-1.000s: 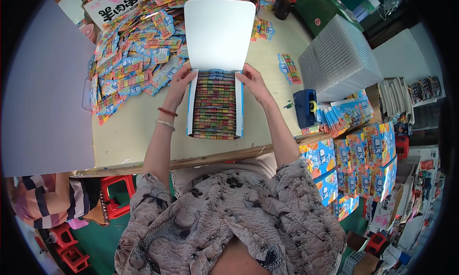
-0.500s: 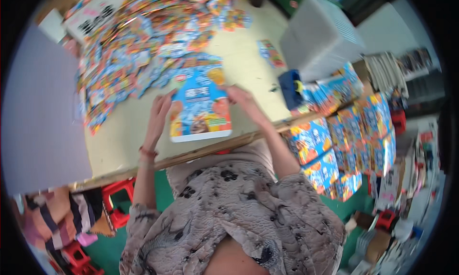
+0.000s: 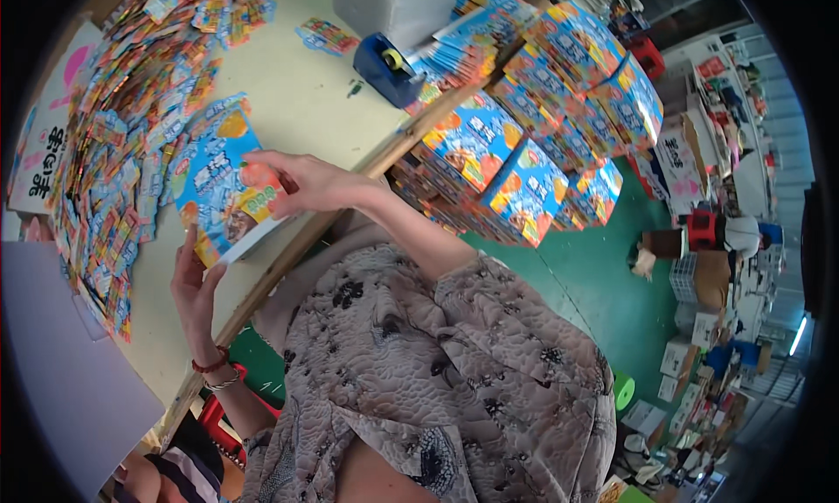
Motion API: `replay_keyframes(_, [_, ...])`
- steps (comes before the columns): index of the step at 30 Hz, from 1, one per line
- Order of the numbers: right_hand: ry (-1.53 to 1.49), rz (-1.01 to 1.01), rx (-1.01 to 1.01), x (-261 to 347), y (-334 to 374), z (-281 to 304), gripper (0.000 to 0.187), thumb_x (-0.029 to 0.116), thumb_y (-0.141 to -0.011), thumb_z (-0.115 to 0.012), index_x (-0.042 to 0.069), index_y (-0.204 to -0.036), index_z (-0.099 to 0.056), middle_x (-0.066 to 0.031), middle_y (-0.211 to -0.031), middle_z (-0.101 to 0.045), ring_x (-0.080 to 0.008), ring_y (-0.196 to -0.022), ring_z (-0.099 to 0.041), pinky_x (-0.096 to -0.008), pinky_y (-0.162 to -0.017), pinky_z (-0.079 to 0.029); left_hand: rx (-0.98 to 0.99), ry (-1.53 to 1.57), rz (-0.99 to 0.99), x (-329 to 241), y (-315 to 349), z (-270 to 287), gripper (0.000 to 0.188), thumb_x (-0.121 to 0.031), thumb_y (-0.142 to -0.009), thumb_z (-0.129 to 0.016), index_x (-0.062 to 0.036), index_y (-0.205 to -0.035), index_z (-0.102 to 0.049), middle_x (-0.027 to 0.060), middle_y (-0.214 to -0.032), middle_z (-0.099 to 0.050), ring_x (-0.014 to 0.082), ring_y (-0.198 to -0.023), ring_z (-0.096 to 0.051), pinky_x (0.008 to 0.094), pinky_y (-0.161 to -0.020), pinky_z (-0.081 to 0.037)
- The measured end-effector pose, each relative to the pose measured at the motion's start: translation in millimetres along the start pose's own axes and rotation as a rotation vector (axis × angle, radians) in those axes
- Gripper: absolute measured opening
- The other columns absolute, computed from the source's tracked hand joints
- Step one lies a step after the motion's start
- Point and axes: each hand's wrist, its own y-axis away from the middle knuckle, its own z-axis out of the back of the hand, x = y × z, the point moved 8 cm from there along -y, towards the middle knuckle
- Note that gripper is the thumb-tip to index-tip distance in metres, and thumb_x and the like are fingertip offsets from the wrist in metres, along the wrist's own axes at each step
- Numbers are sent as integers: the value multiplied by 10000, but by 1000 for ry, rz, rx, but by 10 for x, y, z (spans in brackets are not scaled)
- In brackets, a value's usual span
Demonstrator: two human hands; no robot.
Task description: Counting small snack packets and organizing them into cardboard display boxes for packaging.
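By the left hand (image 3: 194, 280), a lower corner of a blue box (image 3: 217, 173) is grasped; by the right hand (image 3: 310, 184), its right edge is pinched. The box is held over the front edge of the table (image 3: 297, 97) and is judged closed or nearly so. Beside the table, to its right, similar boxes (image 3: 476, 145) are stacked, seemingly finished. Across the table's left part, many packets (image 3: 131, 145) are heaped loose, judged not yet boxed.

A tube light (image 3: 798, 336) glows beyond the green floor (image 3: 642, 315) and pale table (image 3: 284, 92).
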Motion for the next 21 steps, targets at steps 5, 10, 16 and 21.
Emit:
replay_keyframes(5, [9, 124, -21, 60, 12, -73, 802, -57, -731, -678, 118, -1438, -342, -57, -1065, -587, -123, -796, -555, -277, -734, -494, -97, -28, -93, 42, 84, 6, 674, 69, -809, -647, -24, -1422, -382, 25, -1126, -491, 110, -1025, -512, 233, -913, -405])
replay_keyframes(10, [309, 433, -276, 140, 108, -70, 709, -96, -728, -641, 161, -1367, -477, -131, -1118, -609, -214, -818, -591, -308, -763, -498, -360, -520, -198, -123, 235, -25, 605, 30, -785, -699, -68, -1348, -503, 37, -917, -537, 140, -816, -549, 265, -732, -456])
replay_keyframes(16, [379, 428, -224, 290, 270, -123, 721, -74, -784, -619, 178, -1424, -402, -113, -1094, -600, -217, -754, -562, -314, -698, -484, -585, -685, -373, -235, 439, -148, 463, 14, -764, -726, -58, -1209, -619, 66, -841, -588, 147, -740, -570, 289, -659, -476])
replay_keyframes(21, [482, 373, -187, 245, 268, -105, 576, -16, -781, -669, 135, -1320, -530, -91, -866, -570, -194, -694, -542, -304, -631, -458, -560, -473, -327, -134, 459, -173, 403, 20, -747, -740, -59, -1133, -651, 71, -839, -595, 144, -666, -576, 271, -596, -483])
